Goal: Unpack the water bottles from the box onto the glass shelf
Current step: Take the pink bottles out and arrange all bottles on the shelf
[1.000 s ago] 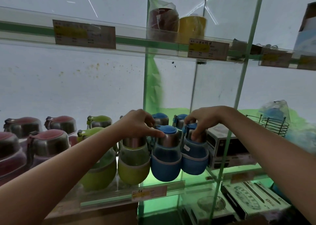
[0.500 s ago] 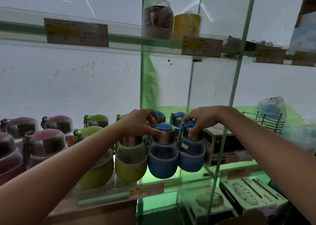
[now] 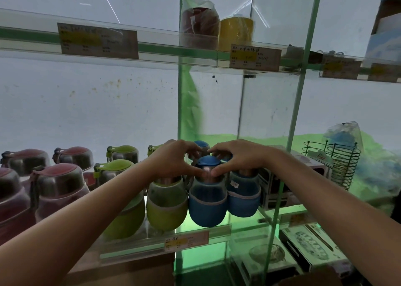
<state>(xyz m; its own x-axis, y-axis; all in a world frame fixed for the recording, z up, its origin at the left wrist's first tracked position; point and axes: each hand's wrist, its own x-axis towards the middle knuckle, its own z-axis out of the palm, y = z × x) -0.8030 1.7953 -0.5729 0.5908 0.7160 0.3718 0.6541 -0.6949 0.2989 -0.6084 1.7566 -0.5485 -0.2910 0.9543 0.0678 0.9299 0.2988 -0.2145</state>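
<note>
Nearest, at 6 o'clock, a price label (image 3: 187,241) sits on the front strip of the glass shelf (image 3: 138,245). Directly behind it stand four front-row water bottles: two green bottles, one at 7 o'clock (image 3: 127,219) and one beside it (image 3: 166,203), then the front blue bottle (image 3: 207,203) at centre and a second blue bottle (image 3: 243,193) touching it at 4 o'clock. Both forearms reach in from the lower corners. The left hand (image 3: 173,159) and the right hand (image 3: 238,156) meet over the front blue bottle, thumbs and curled fingers closing round its steel neck below the blue cap (image 3: 208,160). Pink-capped bottles (image 3: 58,190) stand at 9 o'clock. Farther back, more green and blue caps form a second row. At 3 o'clock, past the glass upright (image 3: 288,155), stand a boxed item (image 3: 275,190) and a wire basket (image 3: 340,164). Farthest, at 12 o'clock, the upper shelf carries a red jar (image 3: 199,23) and a yellow cup (image 3: 236,32).
</note>
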